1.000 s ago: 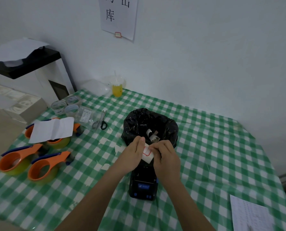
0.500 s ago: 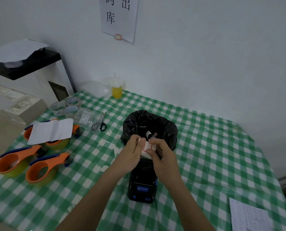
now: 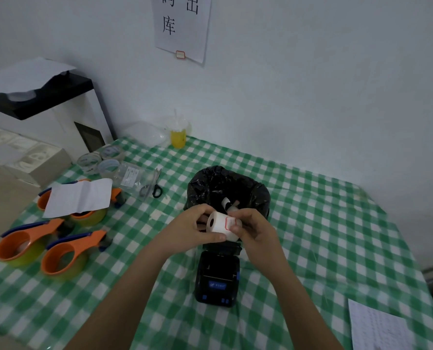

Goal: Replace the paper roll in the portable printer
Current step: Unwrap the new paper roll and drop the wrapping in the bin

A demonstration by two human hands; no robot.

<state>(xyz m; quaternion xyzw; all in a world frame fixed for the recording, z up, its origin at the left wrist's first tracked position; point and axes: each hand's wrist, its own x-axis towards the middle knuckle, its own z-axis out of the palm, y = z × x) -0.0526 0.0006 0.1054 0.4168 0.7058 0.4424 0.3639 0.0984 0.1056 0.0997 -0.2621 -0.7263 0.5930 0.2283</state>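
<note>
The green checked table (image 3: 324, 223) is under both my hands, and just past my knuckles sits the little bin with the black bag (image 3: 225, 188) – old scraps of paper poking out of it. Right below my wrists is the portable printer (image 3: 216, 276), lid end tucked under my hands so I can't tell how far open it is.

My left hand (image 3: 185, 231) and right hand (image 3: 254, 231) are both closed on the new paper roll (image 3: 221, 224), thumb and fingers wrapped round its curved outside, held in the air above the printer's far end. The core hole faces my left, and there's a red-bordered label on the loose end under my right thumb.

Handling-wise I'd guess it's light and fairly firm – but the outer wraps will slide or unspool if I squeeze loosely. Best grip is probably by the flat ends or round the full body, keeping that free end pinned.

Compared with a second ago, the roll is turned so I see its end face; before, I mostly saw the label flat between my fingertips, lower over the printer.
</note>
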